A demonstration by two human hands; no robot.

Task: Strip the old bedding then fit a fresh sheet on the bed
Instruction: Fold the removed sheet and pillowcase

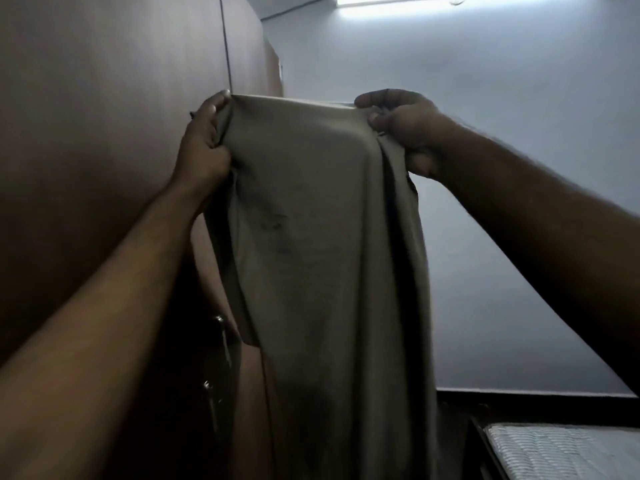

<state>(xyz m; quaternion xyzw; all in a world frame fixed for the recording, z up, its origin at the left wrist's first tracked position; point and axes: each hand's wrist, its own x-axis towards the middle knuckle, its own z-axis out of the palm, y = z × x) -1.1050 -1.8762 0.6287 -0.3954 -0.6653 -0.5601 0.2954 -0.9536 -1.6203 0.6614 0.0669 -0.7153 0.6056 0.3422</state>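
A person holds a grey-brown sheet (322,237) up at arm's length in a dim bedroom, the cloth stretched taut along its top edge between both raised hands and hanging down in long folds to the bottom of the view. The left hand (204,143) grips the sheet's upper left corner, fingers curled tight into a bunch of fabric; the right hand (401,123) pinches the upper right corner, thumb pressed against curled fingers with the cloth caught between them. Both forearms are bare. Behind the sheet on the left stands a brown wooden wardrobe (114,116), with metal door handles (221,337) showing low beside the hanging cloth. A pale blue wall (485,98) fills the right, lit by a bright window (433,1) at the top. In the lower right corner lies a bare white quilted mattress (568,452) in a dark bed frame (485,441), well apart from the hands.
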